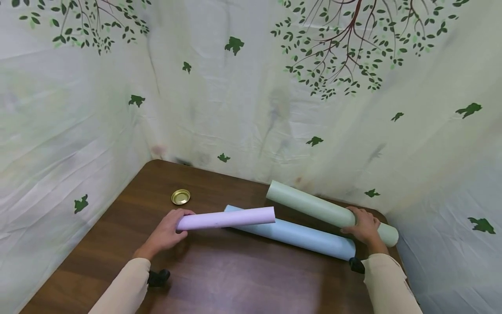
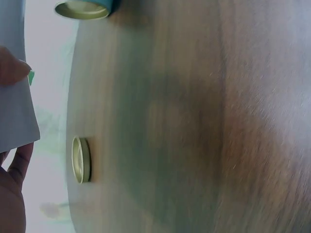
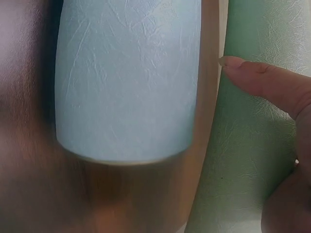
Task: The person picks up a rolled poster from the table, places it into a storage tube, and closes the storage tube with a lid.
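Held a purple paper roll (image 1: 231,218) in the left hand (image 1: 166,233). Wrapped the fingers and thumb round the end of that roll. Kept the long part of it pointing away from the left hand, over toward the right hand (image 1: 362,226). Kept it lifted a little, with its far end over the blue paper roll (image 1: 298,235).

Held a green paper roll (image 1: 313,207) with the right hand. Curled the fingers over the top of that roll, close to its end. Laid the thumb (image 3: 262,80) flat against the green side in the right wrist view. Left a short bit of green roll sticking out past the right hand, toward the cloth wall (image 1: 431,174).

Saw the blue paper roll lying flat on the brown wooden table (image 1: 235,279), just beside the right hand, on the side nearer the person. Saw a thin gap of table between the blue roll and the green roll. Could not tell whether the purple roll touched the blue one.

Saw a small gold lid (image 1: 181,197) on the table a little way beyond the left hand, apart from all the rolls. Saw green leaves and brown branches printed on the cloth wall behind both hands.
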`<act>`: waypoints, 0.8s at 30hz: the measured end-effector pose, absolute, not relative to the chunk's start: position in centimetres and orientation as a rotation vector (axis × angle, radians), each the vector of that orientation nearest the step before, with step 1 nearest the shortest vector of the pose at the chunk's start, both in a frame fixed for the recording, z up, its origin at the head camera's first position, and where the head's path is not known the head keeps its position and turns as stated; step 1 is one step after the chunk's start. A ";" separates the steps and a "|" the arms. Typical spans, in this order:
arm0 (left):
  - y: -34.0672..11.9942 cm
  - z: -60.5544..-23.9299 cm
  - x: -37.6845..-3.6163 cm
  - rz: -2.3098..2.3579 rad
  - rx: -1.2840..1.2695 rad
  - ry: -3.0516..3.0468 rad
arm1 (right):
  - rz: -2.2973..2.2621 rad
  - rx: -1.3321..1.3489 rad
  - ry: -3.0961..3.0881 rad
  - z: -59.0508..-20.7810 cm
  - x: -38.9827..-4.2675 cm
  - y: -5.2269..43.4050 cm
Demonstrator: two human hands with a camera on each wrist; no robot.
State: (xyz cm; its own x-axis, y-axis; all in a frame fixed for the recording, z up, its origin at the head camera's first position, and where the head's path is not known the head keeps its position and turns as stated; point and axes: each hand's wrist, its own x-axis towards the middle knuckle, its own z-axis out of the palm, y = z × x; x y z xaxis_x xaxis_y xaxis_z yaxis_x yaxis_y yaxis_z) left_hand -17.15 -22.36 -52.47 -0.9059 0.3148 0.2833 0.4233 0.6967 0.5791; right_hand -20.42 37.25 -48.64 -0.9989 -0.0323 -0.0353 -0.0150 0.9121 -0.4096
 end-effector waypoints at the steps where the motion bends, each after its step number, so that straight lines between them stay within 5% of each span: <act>1: -22.6 -52.3 -17.2 -0.999 -0.584 -2.749 | -0.649 -0.038 3.032 -48.6 -20.3 37.3; 24: -26.2 -50.9 -17.4 -0.905 -0.540 -2.750 | -0.714 -0.187 3.125 -47.8 -16.9 38.5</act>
State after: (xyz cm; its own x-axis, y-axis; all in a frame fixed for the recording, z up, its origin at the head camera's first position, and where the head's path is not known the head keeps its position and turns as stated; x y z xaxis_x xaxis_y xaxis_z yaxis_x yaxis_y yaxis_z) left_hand -17.43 -26.17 -50.94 -0.9141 0.2795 0.2940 0.3994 0.7464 0.5323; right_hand -16.92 38.47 -47.80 -0.9909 -0.0976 0.0929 -0.1283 0.8945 -0.4282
